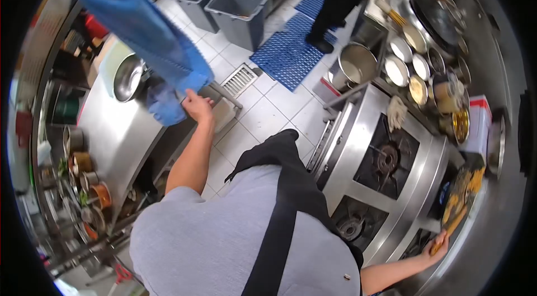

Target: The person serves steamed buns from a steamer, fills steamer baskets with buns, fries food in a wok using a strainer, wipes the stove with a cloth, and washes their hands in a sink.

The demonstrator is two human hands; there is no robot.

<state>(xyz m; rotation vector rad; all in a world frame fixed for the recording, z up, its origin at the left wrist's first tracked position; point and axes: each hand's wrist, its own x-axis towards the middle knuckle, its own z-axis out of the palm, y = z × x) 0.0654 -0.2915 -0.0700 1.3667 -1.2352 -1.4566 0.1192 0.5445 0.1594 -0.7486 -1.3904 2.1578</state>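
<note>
On the left, my left hand (198, 107) grips the lower edge of a long blue towel (148, 27). The towel hangs down from high up beside the counter, with a bunched fold below. A shiny steel bowl (128, 78) lies just left of the towel. At the far right, my right hand (441, 244) is closed round the handle of a wooden utensil (457, 222). Its other end reaches towards orange-brown clumps (474, 181) at the back of the stove; its exact kind I cannot make out.
A steel stove (363, 170) with several burners stands right of me, a crumpled cloth (396, 113) on it. Beyond are containers of ingredients (397, 70), a large pot (357, 64) and another person's legs (341, 2). Grey bins (238, 16), blue mats (291, 52) and a floor drain (239, 80) lie ahead.
</note>
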